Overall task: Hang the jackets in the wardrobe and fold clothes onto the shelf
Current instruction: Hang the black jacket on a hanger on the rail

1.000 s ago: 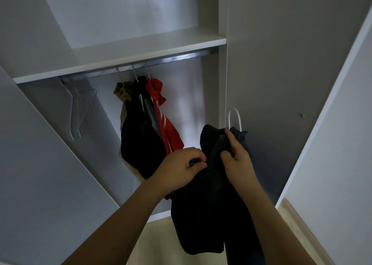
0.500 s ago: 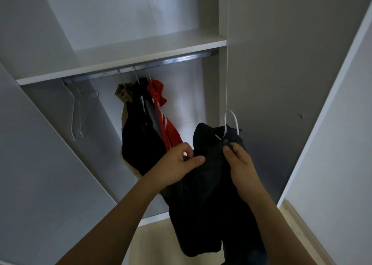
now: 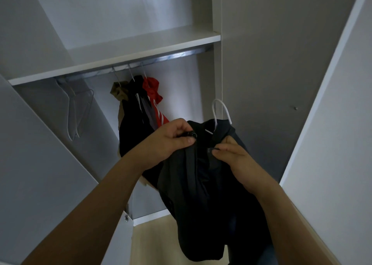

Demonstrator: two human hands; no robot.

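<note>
We face the open wardrobe [image 3: 261, 43], its pale panels filling the view, one door [image 3: 40, 164] swung out at the left and another [image 3: 332, 123] at the right; a white shelf [image 3: 120, 61] spans the upper part, and just beneath it runs the metal rail [image 3: 161, 58]; below, a strip of light wooden floor [image 3: 153, 240] shows between our arms. The dark jacket [image 3: 201, 204] hangs in front of us, below the rail and apart from it, held up between our two hands and drooping down toward the floor; it sits on a white hanger [image 3: 220, 109] whose hook rises free above the collar, touching nothing. On the rail, well left of that hook, hang three garments close together: a black jacket [image 3: 134, 139] at the front, a red one with white stripes [image 3: 155, 95] beside it, and a tan one [image 3: 118, 91] behind; further left dangle bare wire hangers [image 3: 76, 111]. Our left hand [image 3: 171, 142] grips the jacket near its collar, fingers curled and thumb pressed on a small dark fastening we cannot make out; our right hand [image 3: 235, 160] pinches the opposite edge of the fabric between thumb and forefinger, the other fingers curled behind the cloth.
</note>
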